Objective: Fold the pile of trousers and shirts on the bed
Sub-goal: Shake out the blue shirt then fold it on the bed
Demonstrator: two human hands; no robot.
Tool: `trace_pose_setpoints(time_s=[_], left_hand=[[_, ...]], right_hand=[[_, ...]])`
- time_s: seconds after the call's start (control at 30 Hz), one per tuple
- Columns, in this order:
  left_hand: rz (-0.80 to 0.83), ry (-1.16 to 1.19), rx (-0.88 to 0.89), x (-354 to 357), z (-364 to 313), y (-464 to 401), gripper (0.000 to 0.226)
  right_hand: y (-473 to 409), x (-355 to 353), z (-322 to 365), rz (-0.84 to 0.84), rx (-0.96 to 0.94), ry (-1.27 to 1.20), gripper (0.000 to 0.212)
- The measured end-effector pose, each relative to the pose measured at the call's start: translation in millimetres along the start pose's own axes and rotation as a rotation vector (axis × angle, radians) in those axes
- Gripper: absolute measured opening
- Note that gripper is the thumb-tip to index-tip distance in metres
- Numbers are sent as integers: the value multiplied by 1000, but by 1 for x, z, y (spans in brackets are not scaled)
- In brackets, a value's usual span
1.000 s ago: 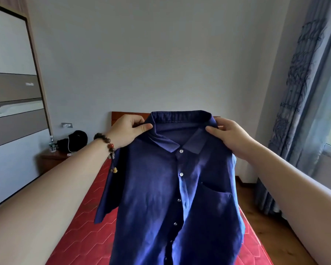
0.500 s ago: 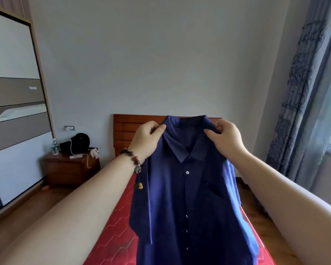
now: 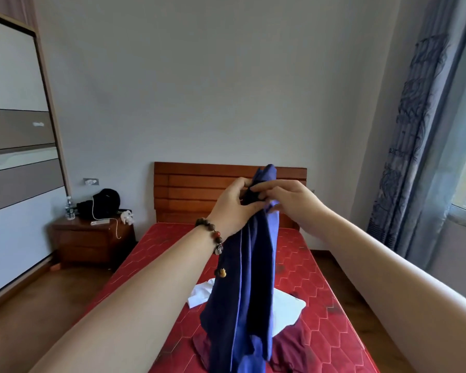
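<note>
A navy blue button-up shirt [image 3: 249, 278] hangs in the air over the red bed [image 3: 326, 319], folded lengthwise into a narrow strip. My left hand [image 3: 234, 208], with a bead bracelet at the wrist, grips the shirt at its top near the collar. My right hand [image 3: 288, 200] pinches the same spot from the right, so both hands meet there. Under the hanging shirt lie a white garment [image 3: 288, 308] and a dark red garment [image 3: 288, 348] on the mattress.
A wooden headboard [image 3: 194, 192] stands against the far wall. A nightstand [image 3: 92, 238] at the left carries a black bag, a bottle and a cable. A wardrobe [image 3: 16, 146] lines the left side, and curtains [image 3: 414, 146] with a window fill the right.
My hands have come together, closing the spread shirt shoulder to shoulder into a narrow hanging strip. The view has dropped, so the bed and the garments on it show.
</note>
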State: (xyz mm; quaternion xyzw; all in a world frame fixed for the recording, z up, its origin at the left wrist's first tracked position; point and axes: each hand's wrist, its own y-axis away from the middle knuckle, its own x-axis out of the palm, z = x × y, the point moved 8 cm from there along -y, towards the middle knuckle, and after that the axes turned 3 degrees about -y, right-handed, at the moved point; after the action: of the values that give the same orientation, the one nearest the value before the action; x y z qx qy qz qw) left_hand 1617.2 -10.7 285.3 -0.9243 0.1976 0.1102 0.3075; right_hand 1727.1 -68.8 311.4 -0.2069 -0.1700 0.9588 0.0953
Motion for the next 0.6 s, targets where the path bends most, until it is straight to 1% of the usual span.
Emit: trace_pose_setpoints(time_s=[0.03, 0.1, 0.13, 0.17, 0.2, 0.23, 0.27, 0.3, 0.33, 0.37, 0.43, 0.53, 0.6], left_hand=[[-1, -12, 0, -1, 0, 0, 25], [-13, -33, 7, -6, -1, -1, 22], [-6, -31, 21, -7, -3, 0, 22], [20, -22, 39, -7, -6, 0, 23], [65, -11, 55, -5, -8, 1, 24], [114, -6, 66, -4, -11, 1, 24], [156, -11, 72, -3, -14, 1, 24], [187, -21, 74, -2, -16, 2, 25], [210, -26, 75, -3, -18, 2, 25], [220, -24, 76, -4, -20, 2, 26], [203, -40, 84, -8, -19, 4, 31], [111, -183, 129, -15, -9, 13, 39], [34, -275, 143, -21, 3, 23, 40]], right_hand=[[-1, -6, 4, -16, -38, 96, 36], [-3, -26, 15, -121, -143, 282, 29], [-3, -34, 22, -149, -203, 340, 33], [-4, -38, 27, -118, -251, 372, 43], [-6, -37, 30, -30, -268, 399, 52], [-9, -33, 31, 86, -250, 431, 57], [-10, -29, 32, 198, -205, 467, 55], [-11, -25, 32, 286, -153, 508, 44], [-12, -24, 33, 338, -113, 546, 32], [-14, -24, 35, 350, -103, 570, 22], [-18, -28, 43, 300, -140, 577, 14], [-19, -35, 50, 234, -182, 558, 11], [-20, -38, 50, 210, -156, 563, 8]])
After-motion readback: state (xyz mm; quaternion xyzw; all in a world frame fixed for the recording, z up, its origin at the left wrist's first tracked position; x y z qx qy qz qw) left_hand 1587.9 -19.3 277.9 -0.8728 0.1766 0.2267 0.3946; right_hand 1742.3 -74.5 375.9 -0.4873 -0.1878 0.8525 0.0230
